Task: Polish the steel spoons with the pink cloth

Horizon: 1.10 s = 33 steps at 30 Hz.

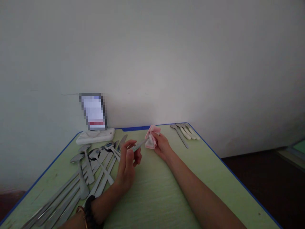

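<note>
My left hand (pixel 126 167) is closed around the handle of a slim metal piece of cutlery (pixel 141 144), which points up and to the right. A pink and white cloth (pixel 152 137) covers its far end, so I cannot see whether it is a spoon or another kind. With fingers pinched, my right hand (pixel 163 146) grips this cloth around the end of the piece. Just left of my left hand lies a loose pile of metal cutlery, with spoons (pixel 82 181) on top and a table knife (pixel 123 139) at its far end.
At the table's far right corner lie a metal spoon (pixel 180 137) and several pieces of cutlery with cream handles (pixel 186 133). A blurred phone (pixel 94 111) stands on a white power strip (pixel 95 136) at the back left. The green table (pixel 152 197) has a blue edge and meets the wall.
</note>
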Motion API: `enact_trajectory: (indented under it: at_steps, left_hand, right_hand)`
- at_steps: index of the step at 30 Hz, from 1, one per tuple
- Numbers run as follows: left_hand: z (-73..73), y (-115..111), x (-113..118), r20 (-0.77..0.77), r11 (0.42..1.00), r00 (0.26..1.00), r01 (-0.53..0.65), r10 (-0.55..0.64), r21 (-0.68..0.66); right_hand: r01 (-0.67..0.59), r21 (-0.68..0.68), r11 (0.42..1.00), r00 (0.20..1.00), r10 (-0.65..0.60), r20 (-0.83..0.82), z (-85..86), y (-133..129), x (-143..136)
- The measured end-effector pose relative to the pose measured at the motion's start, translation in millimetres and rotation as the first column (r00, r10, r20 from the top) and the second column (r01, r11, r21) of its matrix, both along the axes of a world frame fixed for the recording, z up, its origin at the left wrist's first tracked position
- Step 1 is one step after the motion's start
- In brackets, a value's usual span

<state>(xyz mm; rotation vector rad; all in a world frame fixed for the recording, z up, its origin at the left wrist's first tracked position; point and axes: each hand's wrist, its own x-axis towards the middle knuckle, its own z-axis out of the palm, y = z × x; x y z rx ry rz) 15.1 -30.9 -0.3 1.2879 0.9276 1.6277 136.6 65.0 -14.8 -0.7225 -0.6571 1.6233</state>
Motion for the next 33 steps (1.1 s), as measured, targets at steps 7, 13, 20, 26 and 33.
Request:
enact_trajectory:
  at_steps: [7, 13, 20, 26, 33]
  left_hand:
    - [2.5, 3, -2, 0.153, 0.997, 0.986, 0.068, -0.060, -0.044]
    - [3.9, 0, -1, 0.270, 0.989, 0.953, 0.148, -0.140, -0.010]
    - [7.8, -1, -3, 0.260, 0.990, 0.960, 0.127, -0.107, -0.059]
    - [6.4, 1, -3, 0.114, 0.983, 0.991, 0.086, -0.069, -0.160]
    - [3.6, 13, -10, -0.001, 0.956, 0.999, 0.042, -0.045, -0.291]
  right_hand:
    - [-0.262, 0.059, 0.963, 0.963, 0.257, 0.081, 10.9, -12, 8]
    - [-0.379, 0.084, 0.922, 0.923, 0.370, 0.106, 9.9, -12, 10]
    - [-0.303, 0.059, 0.951, 0.952, 0.299, 0.069, 10.9, -12, 8]
    - [-0.101, -0.033, 0.994, 0.995, 0.101, 0.004, 9.3, -4, 2]
    - [0.006, -0.038, 0.999, 0.995, -0.009, -0.097, 9.1, 0, 0]
